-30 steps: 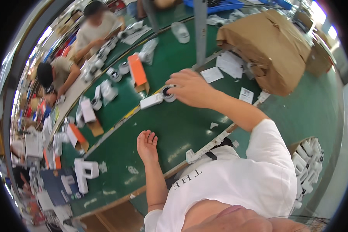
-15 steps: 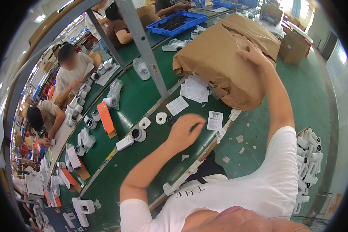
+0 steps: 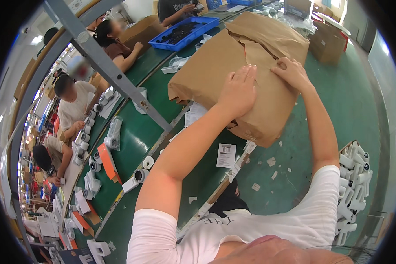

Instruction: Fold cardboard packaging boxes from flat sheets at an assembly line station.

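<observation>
A big parcel wrapped in brown paper [image 3: 215, 66] lies on the green table [image 3: 321, 110] ahead of me. My left hand [image 3: 240, 90] presses flat on its top, fingers together, close to a tear in the paper. My right hand [image 3: 290, 72] rests on the wrapping just to the right, fingers curled at the torn edge. Neither hand lifts anything. A white and black cylindrical part [image 3: 136, 178] lies on the table by my left elbow.
A grey metal post [image 3: 114, 75] slants across the bench on the left. Several people sit along the left side with white parts and orange boxes [image 3: 106, 162]. A blue tray [image 3: 185, 33] stands at the back, white parts [image 3: 354, 185] pile at the right, and paper slips [image 3: 226, 155] lie near me.
My view has swung up and right toward the parcel. My left hand left the small white part on the table and now lies on the brown paper beside my right hand.
</observation>
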The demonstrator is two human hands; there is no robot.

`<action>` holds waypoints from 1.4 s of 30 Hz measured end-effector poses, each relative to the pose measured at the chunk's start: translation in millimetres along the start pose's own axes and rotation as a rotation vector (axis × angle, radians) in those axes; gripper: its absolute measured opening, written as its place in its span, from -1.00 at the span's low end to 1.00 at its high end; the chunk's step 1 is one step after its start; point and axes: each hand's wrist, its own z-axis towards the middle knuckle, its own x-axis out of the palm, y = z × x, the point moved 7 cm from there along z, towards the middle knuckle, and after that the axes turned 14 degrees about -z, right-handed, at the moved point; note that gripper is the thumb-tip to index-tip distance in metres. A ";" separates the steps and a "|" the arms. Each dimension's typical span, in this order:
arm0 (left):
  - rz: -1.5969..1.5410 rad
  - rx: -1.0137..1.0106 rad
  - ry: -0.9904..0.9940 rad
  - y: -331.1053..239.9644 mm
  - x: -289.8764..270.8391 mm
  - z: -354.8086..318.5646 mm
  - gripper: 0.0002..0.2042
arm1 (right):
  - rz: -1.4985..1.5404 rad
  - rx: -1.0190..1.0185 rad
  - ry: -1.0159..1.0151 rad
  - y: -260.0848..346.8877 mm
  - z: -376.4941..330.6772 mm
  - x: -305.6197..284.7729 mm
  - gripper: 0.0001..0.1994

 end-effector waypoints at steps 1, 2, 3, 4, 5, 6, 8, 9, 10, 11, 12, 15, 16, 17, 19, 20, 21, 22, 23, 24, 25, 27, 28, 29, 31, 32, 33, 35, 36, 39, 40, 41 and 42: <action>-0.004 0.002 0.007 -0.3 1.9 0.6 -0.50 | 0.003 0.007 0.004 -4.4 -2.4 8.3 -0.38; -0.004 -0.004 -0.014 0.1 1.3 1.1 -0.48 | 0.019 -0.044 -0.142 -4.2 -8.7 11.0 -0.39; 0.002 -0.012 -0.038 0.7 -0.9 1.7 -0.46 | 0.035 -0.101 -0.290 -1.0 -17.4 8.3 -0.40; 0.004 -0.014 -0.034 1.2 -0.6 1.9 -0.46 | 0.063 -0.095 -0.368 2.4 -25.7 5.4 -0.42; 0.014 -0.011 -0.028 1.4 0.0 2.1 -0.46 | 0.066 -0.095 -0.366 2.6 -26.2 9.2 -0.42; 0.017 -0.007 -0.020 0.4 2.1 1.5 -0.45 | 0.081 -0.092 -0.430 1.2 -30.3 9.6 -0.42; 0.033 -0.001 -0.016 0.2 5.4 0.9 -0.45 | 0.091 -0.083 -0.491 -2.8 -36.4 2.3 -0.43; 0.060 0.002 -0.017 0.6 5.6 -0.3 -0.46 | 0.153 -0.039 -0.360 -5.0 -35.1 -2.5 -0.42; 0.055 0.001 -0.014 0.6 5.8 -1.4 -0.46 | 0.213 0.006 -0.229 -7.6 -34.9 -0.6 -0.41; 0.062 0.014 -0.016 -0.6 5.9 -2.3 -0.47 | 0.173 -0.075 -0.336 -4.9 -40.3 -2.6 -0.49; 0.075 0.028 -0.022 -0.3 4.5 -1.7 -0.49 | 0.106 -0.148 -0.407 0.1 -45.4 -5.4 -0.57; 0.078 0.032 -0.027 1.9 4.3 -2.4 -0.57 | 0.098 -0.301 -0.571 3.3 -73.3 -3.0 -0.72; 0.072 0.031 -0.029 0.2 5.1 -1.7 -0.57 | 0.213 -0.295 -0.417 -12.1 -78.0 10.0 -0.75; 0.090 0.040 -0.024 -2.1 6.7 -0.1 -0.61 | 0.328 -0.284 -0.261 -24.5 -84.4 25.1 -0.78; 0.097 0.051 -0.007 -3.6 11.4 -0.3 -0.63 | 0.555 -0.396 -0.514 -34.5 -118.9 29.1 -0.83; 0.088 0.032 0.002 1.4 10.4 -2.4 -0.66 | 0.630 -0.269 -0.409 -39.5 -133.3 42.0 -0.83; 0.078 0.017 0.005 4.8 8.0 -3.2 -0.69 | 0.614 -0.293 -0.384 -37.6 -149.0 51.3 -0.82; 0.067 0.023 0.011 4.9 8.2 -3.7 -0.69 | 0.595 -0.313 -0.359 -37.7 -163.9 66.2 -0.81; 0.059 0.024 0.010 5.0 7.2 -3.8 -0.72 | 0.558 -0.285 -0.406 -38.3 -179.4 80.2 -0.88; 0.053 0.026 0.009 5.1 6.6 -3.7 -0.76 | 0.536 -0.276 -0.423 -39.3 -190.3 96.7 -0.90; 0.050 0.031 0.017 5.8 5.6 -4.9 -0.76 | 0.521 -0.272 -0.438 -38.5 -199.0 116.6 -0.91; 0.043 0.024 -0.016 6.3 -0.3 -3.0 -0.83 | 0.415 -0.236 -0.359 -35.6 -208.4 167.6 -0.89; 0.040 0.028 -0.009 5.2 -0.5 -3.8 -0.83 | 0.416 -0.276 -0.351 -29.7 -218.0 192.8 -0.88; 0.029 0.034 -0.005 3.9 2.0 -1.8 -0.84 | 0.408 -0.310 -0.346 -26.4 -226.4 215.6 -0.88; 0.020 0.043 0.005 0.1 6.3 2.2 -0.85 | 0.318 -0.396 -0.271 -25.6 -224.6 255.6 -0.90; -0.011 0.069 -0.020 -7.5 7.0 3.0 -0.86 | 0.271 -0.408 -0.199 -32.4 -217.1 271.0 -0.92; -0.044 0.105 -0.048 -12.8 6.5 6.0 -0.88 | 0.327 -0.351 0.172 -52.2 -201.6 308.5 -0.95; -0.060 0.149 -0.045 1.5 -4.7 -4.8 -0.91 | 0.844 0.113 0.409 -73.5 -172.4 286.3 -0.90; -0.096 0.199 -0.056 2.3 -7.1 -7.1 -0.94 | 0.742 0.301 0.133 -97.7 -162.3 258.0 -0.88; -0.139 0.306 -0.183 -4.5 -16.6 -11.2 -0.97 | 0.639 0.463 -0.643 -114.3 -183.1 149.6 -0.80; -0.139 0.309 -0.185 -3.8 -18.8 -9.9 -0.97 | 0.700 0.514 -0.588 -114.5 -186.1 128.7 -0.80; -0.121 0.328 -0.172 -3.3 -24.5 -12.5 -0.96 | 0.772 0.555 -0.521 -108.8 -187.3 108.8 -0.79; -0.112 0.343 -0.158 -3.7 -26.2 -16.3 -0.96 | 0.962 0.475 -0.402 -90.3 -180.7 81.6 -0.74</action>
